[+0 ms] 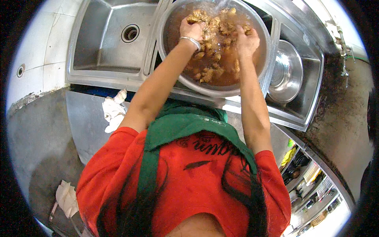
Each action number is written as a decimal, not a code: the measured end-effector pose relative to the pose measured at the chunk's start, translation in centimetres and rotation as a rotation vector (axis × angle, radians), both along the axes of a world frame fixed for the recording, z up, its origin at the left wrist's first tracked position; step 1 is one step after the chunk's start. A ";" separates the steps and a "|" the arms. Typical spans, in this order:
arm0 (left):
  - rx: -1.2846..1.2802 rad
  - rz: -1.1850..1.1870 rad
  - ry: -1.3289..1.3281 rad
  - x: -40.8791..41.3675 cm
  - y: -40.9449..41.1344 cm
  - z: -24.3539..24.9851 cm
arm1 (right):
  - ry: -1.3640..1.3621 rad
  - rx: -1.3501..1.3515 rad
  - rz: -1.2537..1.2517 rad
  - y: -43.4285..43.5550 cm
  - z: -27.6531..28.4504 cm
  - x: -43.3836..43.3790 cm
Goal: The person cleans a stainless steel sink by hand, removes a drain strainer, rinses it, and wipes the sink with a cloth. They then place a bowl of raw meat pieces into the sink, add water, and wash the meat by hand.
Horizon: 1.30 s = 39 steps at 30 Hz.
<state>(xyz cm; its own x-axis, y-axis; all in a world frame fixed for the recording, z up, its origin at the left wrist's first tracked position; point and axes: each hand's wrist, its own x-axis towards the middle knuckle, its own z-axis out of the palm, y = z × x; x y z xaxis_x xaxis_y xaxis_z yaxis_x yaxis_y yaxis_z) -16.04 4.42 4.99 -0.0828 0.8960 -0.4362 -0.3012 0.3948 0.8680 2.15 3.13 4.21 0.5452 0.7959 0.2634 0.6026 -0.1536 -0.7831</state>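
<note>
A large round metal basin [213,92] is full of cloudy brown water, with many knobbly rhizomes that look like ginger [211,74] in it. My left hand [192,31], with a bangle [192,41] at the wrist, grips a piece of ginger [197,16] near the basin's far left side. Across from it, my right hand [248,43] curls its fingers around another piece [247,29]. The fingertips of both hands are partly hidden. From the top edge, a stream of water [222,4] falls between the hands into the basin.
The basin rests over a stainless steel sink unit [106,77]. To its left is a sink bowl with a drain [130,33]. A metal bowl [285,71] sits in the right sink. White cloth [114,111] hangs at the front edge. Metal taps [343,53] are at far right.
</note>
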 end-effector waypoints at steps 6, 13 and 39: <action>0.104 -0.435 -0.029 -1.4 -0.5 0.9 | 0.183 -0.166 0.572 -0.6 4.4 0.0; 0.278 -0.405 -0.069 0.5 -0.7 0.7 | 0.520 -0.159 0.578 -0.3 3.6 -3.7; -0.381 -0.221 -0.035 -1.4 -2.2 -7.7 | 0.218 -0.783 0.263 -0.8 -6.1 5.9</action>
<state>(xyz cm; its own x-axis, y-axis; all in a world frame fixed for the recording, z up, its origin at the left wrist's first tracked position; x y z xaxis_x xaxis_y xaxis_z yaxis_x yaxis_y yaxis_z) -17.48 2.20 -2.72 0.1131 0.6651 -0.7381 -0.2003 0.7429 0.6387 8.03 2.33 -1.92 0.2916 0.8127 -0.5044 0.5427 -0.5748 -0.6124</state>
